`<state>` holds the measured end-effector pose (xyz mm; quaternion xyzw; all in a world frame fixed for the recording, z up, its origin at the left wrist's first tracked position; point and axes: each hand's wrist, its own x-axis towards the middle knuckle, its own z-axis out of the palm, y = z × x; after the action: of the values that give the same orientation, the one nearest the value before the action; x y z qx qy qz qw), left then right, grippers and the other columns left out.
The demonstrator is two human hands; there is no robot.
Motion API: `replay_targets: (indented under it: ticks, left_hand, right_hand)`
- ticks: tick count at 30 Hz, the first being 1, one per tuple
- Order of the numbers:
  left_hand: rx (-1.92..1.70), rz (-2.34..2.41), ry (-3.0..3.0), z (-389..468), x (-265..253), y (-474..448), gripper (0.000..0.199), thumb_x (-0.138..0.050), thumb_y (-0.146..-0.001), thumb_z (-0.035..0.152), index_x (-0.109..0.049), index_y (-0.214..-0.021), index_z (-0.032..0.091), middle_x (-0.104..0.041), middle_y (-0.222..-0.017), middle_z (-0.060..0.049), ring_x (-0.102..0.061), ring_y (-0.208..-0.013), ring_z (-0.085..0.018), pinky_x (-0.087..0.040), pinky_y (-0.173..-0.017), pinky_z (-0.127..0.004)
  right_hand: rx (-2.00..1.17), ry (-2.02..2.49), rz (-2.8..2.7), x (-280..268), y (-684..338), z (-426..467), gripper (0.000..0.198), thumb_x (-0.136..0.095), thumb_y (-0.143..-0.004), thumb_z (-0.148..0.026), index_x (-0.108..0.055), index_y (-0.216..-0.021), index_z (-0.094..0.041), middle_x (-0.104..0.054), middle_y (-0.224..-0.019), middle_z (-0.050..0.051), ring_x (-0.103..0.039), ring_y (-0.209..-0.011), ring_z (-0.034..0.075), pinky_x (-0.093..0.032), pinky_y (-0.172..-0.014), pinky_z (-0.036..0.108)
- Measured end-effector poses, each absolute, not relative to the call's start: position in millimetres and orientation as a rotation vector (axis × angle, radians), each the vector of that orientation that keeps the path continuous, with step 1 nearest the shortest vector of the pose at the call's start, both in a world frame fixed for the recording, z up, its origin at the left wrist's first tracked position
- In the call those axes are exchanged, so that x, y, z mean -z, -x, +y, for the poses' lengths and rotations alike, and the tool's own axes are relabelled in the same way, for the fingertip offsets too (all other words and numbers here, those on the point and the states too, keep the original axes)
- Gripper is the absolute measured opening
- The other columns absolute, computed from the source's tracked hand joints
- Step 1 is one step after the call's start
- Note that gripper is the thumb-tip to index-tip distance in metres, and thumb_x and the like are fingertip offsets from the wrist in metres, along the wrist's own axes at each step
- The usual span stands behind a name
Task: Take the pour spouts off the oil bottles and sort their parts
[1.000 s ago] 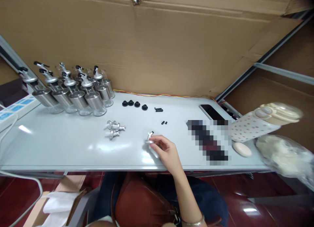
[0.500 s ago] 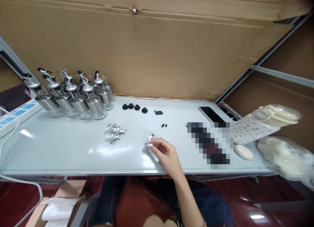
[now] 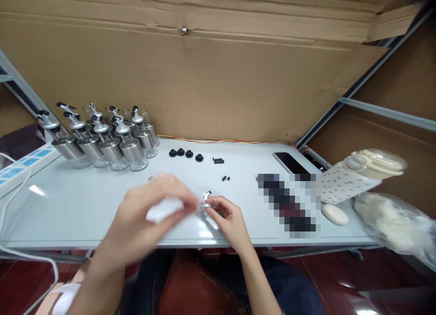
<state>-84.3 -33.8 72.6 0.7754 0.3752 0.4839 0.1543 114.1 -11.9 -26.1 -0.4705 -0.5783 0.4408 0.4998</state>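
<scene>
My right hand [image 3: 229,217] pinches a silver bottle pourer spout [image 3: 205,205] above the front of the table. The spout has a flat round collar, and a small black piece shows at its forked top. From the left, my left hand [image 3: 153,215] reaches in, blurred, thumb and forefinger brought together at the collar's left edge. Whether those fingertips touch the spout or hold a small part, I cannot make out. Behind my left hand the loose silver spouts are almost wholly hidden; only a bit of one spout [image 3: 151,179] shows.
Glass and steel oil bottles [image 3: 111,147] with pourers crowd the back left, beside a power strip [image 3: 27,163]. Black stoppers [image 3: 189,154], black levers [image 3: 218,160] and tiny black parts [image 3: 225,178] lie mid-table. A phone [image 3: 292,164], tumbler [image 3: 357,176] and plastic bag [image 3: 384,217] are at right.
My left hand has come into view from the lower left up to the spout, covering the loose spouts. My right hand keeps its pinch on the spout. The view has shifted slightly.
</scene>
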Motion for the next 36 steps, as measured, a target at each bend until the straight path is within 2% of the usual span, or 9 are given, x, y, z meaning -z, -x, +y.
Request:
replay_targets:
  ticks: [4, 7, 10, 14, 17, 22, 26, 29, 36]
  left_hand:
    - [-0.789, 1.560, -2.286, 67.1, -90.2, 109.1, 0.022, -0.048, -0.087, 0.029, -0.062, -0.102, 0.021, -0.069, -0.079, -0.003, -0.062, -0.072, -0.017, -0.047, -0.064, -0.027]
    - [-0.314, 1.856, -2.237, 121.5, -74.7, 118.2, 0.028, -0.047, -0.085, 0.022, -0.059, -0.111, 0.019, -0.068, -0.103, -0.008, -0.062, -0.090, -0.021, -0.045, -0.079, -0.029]
    - [-0.214, 1.943, -2.190, 151.0, -49.9, 113.8, 0.029, -0.055, -0.081, 0.024, -0.060, -0.109, 0.016, -0.068, -0.105, -0.013, -0.061, -0.099, -0.027, -0.044, -0.083, -0.032]
    - [-0.221, 2.008, -2.155, 168.2, -26.7, 104.4, 0.035, -0.058, -0.081, 0.037, -0.061, -0.106, 0.013, -0.065, -0.110, -0.018, -0.060, -0.102, -0.031, -0.044, -0.082, -0.034]
    - [-0.256, 2.018, -2.163, 173.1, -25.3, 102.2, 0.028, -0.055, -0.083, 0.032, -0.063, -0.102, 0.013, -0.066, -0.107, -0.018, -0.060, -0.100, -0.030, -0.044, -0.080, -0.035]
    - [-0.415, 1.946, -2.225, 139.2, -43.8, 97.7, 0.024, -0.052, -0.082, 0.025, -0.061, -0.102, 0.014, -0.067, -0.099, -0.012, -0.060, -0.091, -0.024, -0.044, -0.078, -0.032]
    - [-0.785, 1.499, -2.214, 63.6, -41.2, 84.0, 0.021, -0.054, -0.077, 0.020, -0.059, -0.097, 0.018, -0.064, -0.091, -0.003, -0.058, -0.073, -0.015, -0.045, -0.069, -0.027]
    - [-0.916, 1.245, -1.979, 12.4, -20.7, 69.6, 0.016, -0.053, -0.075, 0.016, -0.060, -0.088, 0.019, -0.061, -0.090, -0.002, -0.057, -0.072, -0.013, -0.046, -0.065, -0.024]
    - [-1.047, 1.101, -1.292, -10.6, 15.2, 45.9, 0.019, -0.066, -0.067, 0.021, -0.056, -0.082, 0.017, -0.055, -0.088, -0.001, -0.061, -0.080, -0.012, -0.050, -0.076, -0.024]
  right_hand:
    - [-1.090, 1.140, -1.368, 26.3, -113.9, -13.0, 0.017, -0.068, -0.074, -0.032, -0.068, -0.086, -0.019, -0.071, -0.087, 0.006, -0.065, -0.079, 0.019, -0.052, -0.077, 0.033]
    - [-1.126, 1.147, -1.338, 27.3, -113.5, -12.8, 0.019, -0.068, -0.075, -0.036, -0.067, -0.084, -0.019, -0.071, -0.083, 0.006, -0.065, -0.077, 0.020, -0.052, -0.075, 0.034]
    - [-1.115, 1.133, -1.325, 28.5, -112.8, -11.9, 0.016, -0.069, -0.073, -0.033, -0.064, -0.080, -0.019, -0.069, -0.085, 0.006, -0.065, -0.078, 0.019, -0.052, -0.077, 0.033]
    - [-1.069, 1.094, -1.242, 30.2, -112.5, -10.7, 0.035, -0.072, -0.069, -0.026, -0.058, -0.101, -0.023, -0.063, -0.086, 0.002, -0.063, -0.081, 0.017, -0.052, -0.076, 0.030]
    - [-1.078, 1.118, -1.236, 30.0, -113.5, -10.8, 0.050, -0.070, -0.069, -0.025, -0.053, -0.117, -0.025, -0.057, -0.089, 0.001, -0.061, -0.081, 0.016, -0.051, -0.079, 0.031]
    - [-1.066, 1.227, -1.240, 28.4, -114.7, -10.9, 0.032, -0.070, -0.070, -0.029, -0.059, -0.100, -0.021, -0.055, -0.081, 0.000, -0.054, -0.068, 0.013, -0.046, -0.070, 0.029]
    - [-1.056, 1.189, -1.147, 29.4, -112.9, -10.5, 0.030, -0.071, -0.070, -0.032, -0.050, -0.088, -0.022, -0.050, -0.071, -0.005, -0.046, -0.059, 0.010, -0.040, -0.058, 0.024]
    - [-1.093, 1.144, -1.085, 28.3, -111.7, -11.4, 0.032, -0.070, -0.071, -0.035, -0.042, -0.080, -0.023, -0.047, -0.069, -0.006, -0.044, -0.055, 0.009, -0.037, -0.053, 0.021]
    - [-1.097, 1.191, -1.229, 23.2, -114.1, -12.8, 0.025, -0.063, -0.078, -0.039, -0.059, -0.095, -0.020, -0.056, -0.083, 0.000, -0.054, -0.068, 0.012, -0.044, -0.064, 0.025]
